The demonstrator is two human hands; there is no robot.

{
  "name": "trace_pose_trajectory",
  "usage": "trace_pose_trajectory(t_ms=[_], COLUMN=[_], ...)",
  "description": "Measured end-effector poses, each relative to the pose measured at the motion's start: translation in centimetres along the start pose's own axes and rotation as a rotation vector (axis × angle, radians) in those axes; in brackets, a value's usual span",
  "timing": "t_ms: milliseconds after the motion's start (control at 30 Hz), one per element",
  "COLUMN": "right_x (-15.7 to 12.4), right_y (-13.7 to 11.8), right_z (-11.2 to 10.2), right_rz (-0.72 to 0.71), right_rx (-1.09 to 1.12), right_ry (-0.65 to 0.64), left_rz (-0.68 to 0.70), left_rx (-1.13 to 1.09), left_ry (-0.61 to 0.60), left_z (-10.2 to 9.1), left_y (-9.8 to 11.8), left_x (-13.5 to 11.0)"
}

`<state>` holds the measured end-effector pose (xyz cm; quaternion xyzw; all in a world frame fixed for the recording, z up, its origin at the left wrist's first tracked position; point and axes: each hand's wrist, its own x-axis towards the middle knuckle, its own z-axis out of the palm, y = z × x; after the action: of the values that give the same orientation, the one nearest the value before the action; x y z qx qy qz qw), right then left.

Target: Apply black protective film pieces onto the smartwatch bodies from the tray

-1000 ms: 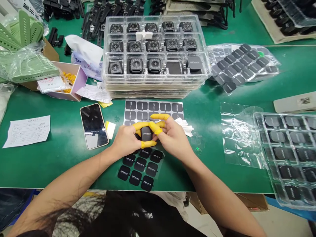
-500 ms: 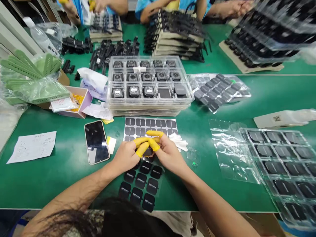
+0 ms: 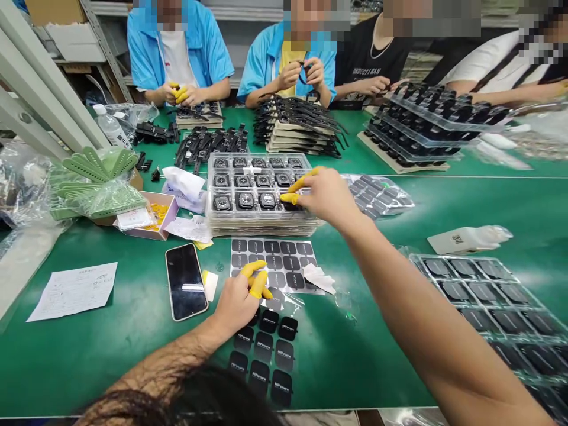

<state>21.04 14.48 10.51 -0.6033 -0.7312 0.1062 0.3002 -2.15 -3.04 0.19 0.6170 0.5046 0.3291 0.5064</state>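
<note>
My right hand (image 3: 322,192), with yellow finger cots, reaches into the clear compartment tray (image 3: 213,222). Its fingertips close on a dark smartwatch (image 3: 291,206) in the front row; the fingers partly cover it. Several other smartwatches (image 3: 245,201) sit in the tray's compartments. My left hand (image 3: 244,293), also wearing yellow finger cots, rests low over the table, fingers loosely bent and apart, with nothing visible in them. Beside it are a sheet of grey square stickers (image 3: 274,262) and a clear sheet with black printed squares (image 3: 264,346).
A phone (image 3: 186,283) and a written paper (image 3: 73,290) lie left. Green straps (image 3: 97,195) and a box of yellow finger cots (image 3: 160,216) stand behind. At right are a white bottle (image 3: 465,238) and a tray of black pieces (image 3: 492,296). Co-workers (image 3: 181,59) sit opposite near stacked trays (image 3: 426,130).
My hands were together over the sticker sheet on a dark piece. My right hand has moved forward to the tray, while my left stays near the sheets. The view has tilted up.
</note>
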Motion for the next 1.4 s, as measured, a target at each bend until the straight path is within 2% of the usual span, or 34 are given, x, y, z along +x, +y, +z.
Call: trace_pose_trajectory(t_ms=[67,100,200,267,400,433,533,633,700,767,833,933,1033,1133,1233,1400], right_x=[0.3,0.1,-0.3,-0.5,-0.9,-0.8,-0.1,1.2,1.8,1.3,-0.4,-5.7,-12.7,-18.2,-20.7,-21.2], right_y=[-1.1,-1.9,-3.8,-4.4,-4.0,-4.0,-4.2,-4.7,-4.8,-4.6,-4.2,-3.8,-3.9,-4.2,-4.4,-4.8], right_z=[0.6,0.8,1.2,1.3,1.5,1.5,1.5,1.4,1.2,0.7,0.2,-0.1,1.3,4.0,6.4,8.1], right_rz=[-0.029,-0.001,0.122,0.161,0.119,0.091,0.045,0.082,0.151,0.2,0.215,0.246,0.353,0.507,0.487,0.424], right_rx=[-0.151,-0.223,-0.389,-0.407,-0.306,-0.288,-0.275,-0.188,-0.058,0.088,0.26,0.599,0.895,1.029,1.024,0.985], right_ry=[0.029,-0.015,-0.273,-0.303,-0.159,-0.171,-0.31,-0.398,-0.41,-0.368,-0.258,-0.154,-0.228,-0.302,-0.234,-0.069], left_rz=[-0.013,-0.027,-0.068,-0.068,-0.066,-0.069,-0.072,-0.047,-0.025,-0.013,-0.012,-0.031,-0.069,-0.096,-0.119,-0.1], left_rx=[0.007,0.014,0.033,0.041,0.063,0.067,0.087,0.106,0.114,0.124,0.131,0.146,0.135,0.153,0.236,0.272], left_ry=[-0.008,-0.012,-0.013,-0.015,-0.009,-0.009,-0.006,0.002,0.004,0.0,-0.008,0.0,-0.001,0.002,0.02,0.034], left_z=[0.1,0.1,0.2,0.2,0.2,0.2,0.2,0.1,0.1,0.1,0.1,0.2,0.2,0.1,0.0,-0.1], left_y=[0.2,0.4,0.9,1.1,1.2,1.2,1.2,1.2,1.1,1.1,1.0,1.2,1.5,1.6,1.5,1.1], left_x=[0.0,0.0,-0.1,-0.2,-0.3,-0.3,-0.2,-0.2,-0.3,-0.3,-0.3,-0.4,-0.4,-0.5,-0.5,-0.5])
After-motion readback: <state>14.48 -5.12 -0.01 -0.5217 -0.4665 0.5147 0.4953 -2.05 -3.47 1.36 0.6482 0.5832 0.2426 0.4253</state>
